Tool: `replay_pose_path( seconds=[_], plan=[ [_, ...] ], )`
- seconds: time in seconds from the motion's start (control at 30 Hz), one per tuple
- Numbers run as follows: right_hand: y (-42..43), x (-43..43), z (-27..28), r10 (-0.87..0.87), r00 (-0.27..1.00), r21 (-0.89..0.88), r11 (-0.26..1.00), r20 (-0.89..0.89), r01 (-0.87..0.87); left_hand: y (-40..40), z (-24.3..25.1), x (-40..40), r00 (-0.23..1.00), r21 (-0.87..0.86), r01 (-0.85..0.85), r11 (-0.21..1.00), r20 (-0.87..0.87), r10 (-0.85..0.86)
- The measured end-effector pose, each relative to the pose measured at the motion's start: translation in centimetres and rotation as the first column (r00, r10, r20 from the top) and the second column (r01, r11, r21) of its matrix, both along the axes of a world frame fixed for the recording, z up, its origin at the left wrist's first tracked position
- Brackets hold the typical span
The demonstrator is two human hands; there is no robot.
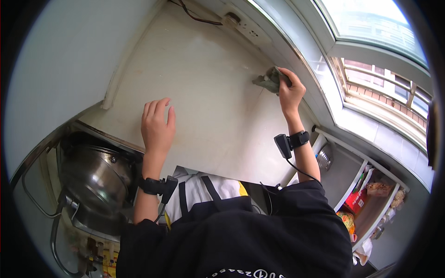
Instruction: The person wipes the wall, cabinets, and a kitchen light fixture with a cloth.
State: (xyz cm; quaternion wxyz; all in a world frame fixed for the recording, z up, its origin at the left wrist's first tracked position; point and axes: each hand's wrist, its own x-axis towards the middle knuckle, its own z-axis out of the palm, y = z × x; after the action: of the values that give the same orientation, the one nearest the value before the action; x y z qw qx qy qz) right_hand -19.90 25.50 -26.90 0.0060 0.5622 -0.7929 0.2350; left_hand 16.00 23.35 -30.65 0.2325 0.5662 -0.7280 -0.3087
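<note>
Bunched in my right hand (292, 88) is a grey-green cloth (268, 82), at the right back of a pale countertop (205, 80). One corner of the cloth spreads out to the left of my fingers. My left hand (158, 121) is at the counter's left front part, holding nothing, with the thumb apart from the curved fingers. Whether it touches the surface I cannot tell. A black band with a small device is strapped to each wrist.
A wall socket strip (243, 27) with a plugged-in cable (196, 19) runs along the back. Metal pots (97, 173) stand on a rack at the left. A window ledge (368, 128) borders the right, above a shelf unit (347, 177) holding food packets (356, 198).
</note>
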Motion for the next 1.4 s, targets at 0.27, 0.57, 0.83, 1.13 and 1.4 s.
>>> replay_pose_path(
  seconds=[0.27, 0.57, 0.83, 1.13, 1.4],
  plan=[
    [3.0, 4.2, 2.1, -0.004, 0.075, -0.007, 0.99, 0.997, 0.142, 1.8, 0.3, -7.1, 0.947, 0.383, 0.002, 0.924, -0.297, 0.121],
    [6.4, 2.7, 1.5, 0.101, -0.513, 0.022, 0.973, 0.852, 0.229, 4.7, 3.5, -16.4, 0.704, 0.779, 0.251, 0.574, -0.554, 0.444],
    [8.4, 0.0, 1.6, 0.113, -0.536, 0.021, 0.971, 0.837, 0.238, 7.3, 4.4, -20.5, 0.52, 0.798, 0.419, 0.433, -0.602, 0.606],
    [8.0, 1.5, 0.9, -0.123, -0.126, 0.155, 0.943, 0.984, 0.294, 7.9, 4.5, -23.1, 0.486, 0.8, 0.338, 0.495, -0.599, 0.636],
    [5.9, 3.5, -0.1, -0.347, 0.265, 0.262, 0.915, 0.9, 0.308, 4.4, 2.6, -21.5, 0.62, 0.843, 0.102, 0.529, -0.469, 0.629]
  ],
)
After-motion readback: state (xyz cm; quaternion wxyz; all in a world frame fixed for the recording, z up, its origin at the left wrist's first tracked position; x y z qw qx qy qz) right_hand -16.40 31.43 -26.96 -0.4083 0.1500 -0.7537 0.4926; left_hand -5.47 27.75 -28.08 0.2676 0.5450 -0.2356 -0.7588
